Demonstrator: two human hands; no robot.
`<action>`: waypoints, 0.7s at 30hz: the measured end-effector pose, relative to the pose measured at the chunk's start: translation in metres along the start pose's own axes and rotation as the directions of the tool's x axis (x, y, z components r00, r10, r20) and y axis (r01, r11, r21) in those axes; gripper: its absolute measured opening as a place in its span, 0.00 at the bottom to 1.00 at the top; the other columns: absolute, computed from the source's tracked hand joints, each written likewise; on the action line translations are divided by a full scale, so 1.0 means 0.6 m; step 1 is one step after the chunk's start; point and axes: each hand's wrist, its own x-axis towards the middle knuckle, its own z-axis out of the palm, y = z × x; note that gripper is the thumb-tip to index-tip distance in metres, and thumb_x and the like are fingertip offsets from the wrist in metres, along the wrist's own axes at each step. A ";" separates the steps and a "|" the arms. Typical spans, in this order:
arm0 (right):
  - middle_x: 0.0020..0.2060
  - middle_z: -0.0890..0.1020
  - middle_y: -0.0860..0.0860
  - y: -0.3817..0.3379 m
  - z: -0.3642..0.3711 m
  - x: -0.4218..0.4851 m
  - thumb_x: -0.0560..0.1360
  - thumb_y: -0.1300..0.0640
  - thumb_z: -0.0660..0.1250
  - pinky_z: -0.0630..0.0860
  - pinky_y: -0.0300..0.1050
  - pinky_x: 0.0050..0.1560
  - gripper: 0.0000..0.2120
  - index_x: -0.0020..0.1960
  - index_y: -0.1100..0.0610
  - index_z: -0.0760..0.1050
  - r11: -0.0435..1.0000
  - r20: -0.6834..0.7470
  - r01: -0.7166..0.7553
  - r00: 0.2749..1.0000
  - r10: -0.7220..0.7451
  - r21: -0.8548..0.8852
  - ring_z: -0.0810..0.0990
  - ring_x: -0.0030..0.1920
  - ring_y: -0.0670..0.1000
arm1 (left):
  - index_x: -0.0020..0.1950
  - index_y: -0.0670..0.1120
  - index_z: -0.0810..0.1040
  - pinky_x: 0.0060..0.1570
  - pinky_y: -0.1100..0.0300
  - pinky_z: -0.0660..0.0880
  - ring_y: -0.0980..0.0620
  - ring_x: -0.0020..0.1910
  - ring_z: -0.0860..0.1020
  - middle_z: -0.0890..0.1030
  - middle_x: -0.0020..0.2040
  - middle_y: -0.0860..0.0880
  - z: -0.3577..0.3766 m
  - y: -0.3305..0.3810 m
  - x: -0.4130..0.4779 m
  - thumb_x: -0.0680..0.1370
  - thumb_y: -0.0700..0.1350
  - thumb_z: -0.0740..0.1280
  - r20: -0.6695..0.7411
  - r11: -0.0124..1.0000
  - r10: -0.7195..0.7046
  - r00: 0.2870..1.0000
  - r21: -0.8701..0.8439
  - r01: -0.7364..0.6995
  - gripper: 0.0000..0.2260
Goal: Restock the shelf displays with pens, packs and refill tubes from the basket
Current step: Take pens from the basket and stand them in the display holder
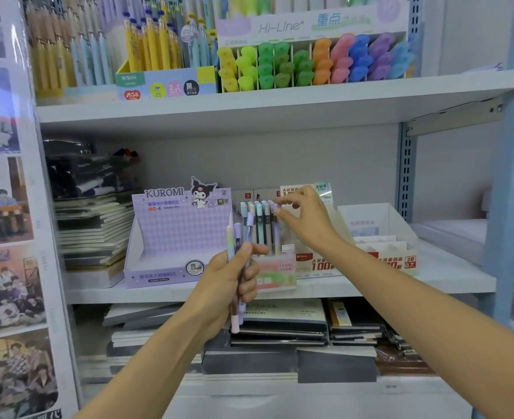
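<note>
Several pens (257, 219) already stand upright in the pink Fruit Soda display (277, 273) on the middle shelf (449, 276), so filling this box looks well under way, though not finished. The right hand (307, 219) reaches over it, thumb and forefinger pinching the top of a lavender pen (277, 237) at the right end of the row; whether that pen is fully seated I cannot tell. The left hand (228, 276) is curled round a small bundle (237, 237) of about three pastel pens, held upright just in front of the display, and these are probably next to go in. The basket is out of view, so how much stock remains cannot be judged.

Just left of the display, the purple Kuromi box (171, 231) shows no stock in its tray and likely needs filling too. To the right, red-and-white lead boxes (370, 258) hold some packs.

The shelving is white, hung on a slotted grey upright (405, 182). The upper shelf (280, 98) carries a Hi-Line rack of highlighters (310, 62) sorted by colour, with yellow and pale blue pens (147, 46) beside it. A stack of notebooks (95, 231) sits at the left of the middle shelf, and more notebooks (280, 328) lie on the level below. At the far left hangs a glossy sheet of group photos (4, 207) — at the right, a pale blue frame (509, 176).
</note>
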 end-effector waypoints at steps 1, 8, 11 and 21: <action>0.54 0.75 0.51 -0.006 -0.006 -0.005 0.77 0.52 0.67 0.69 0.39 0.54 0.13 0.60 0.54 0.79 0.999 -0.039 0.014 0.999 -0.012 0.053 0.74 0.51 0.47 | 0.53 0.41 0.78 0.24 0.64 0.65 0.55 0.24 0.63 0.67 0.30 0.50 0.002 0.001 -0.001 0.81 0.50 0.60 0.000 1.000 0.002 1.000 0.011 -0.002 0.15; 0.32 0.82 0.46 -0.057 -0.032 -0.060 0.71 0.50 0.74 0.73 0.31 0.33 0.10 0.42 0.56 0.80 0.815 0.206 -0.106 0.978 -0.017 0.570 0.79 0.32 0.42 | 0.53 0.42 0.80 0.26 0.63 0.66 0.55 0.25 0.65 0.68 0.31 0.50 0.034 0.003 -0.010 0.81 0.51 0.60 -0.004 0.996 0.029 1.000 0.090 -0.028 0.15; 0.33 0.83 0.49 -0.060 -0.044 -0.066 0.72 0.58 0.74 0.75 0.36 0.35 0.03 0.42 0.56 0.81 0.765 0.231 -0.121 0.972 -0.037 0.632 0.81 0.34 0.45 | 0.54 0.44 0.81 0.30 0.60 0.71 0.53 0.27 0.70 0.74 0.32 0.49 0.043 0.005 -0.016 0.81 0.53 0.60 -0.019 0.994 0.019 1.000 0.112 -0.017 0.15; 0.43 0.86 0.54 -0.067 -0.075 -0.070 0.75 0.59 0.70 0.80 0.39 0.43 0.06 0.51 0.58 0.81 0.623 0.234 -0.201 0.972 0.029 0.756 0.84 0.42 0.50 | 0.52 0.44 0.79 0.24 0.66 0.64 0.56 0.24 0.67 0.72 0.30 0.50 0.050 0.023 -0.030 0.81 0.52 0.60 -0.034 0.993 -0.016 0.999 0.115 0.020 0.13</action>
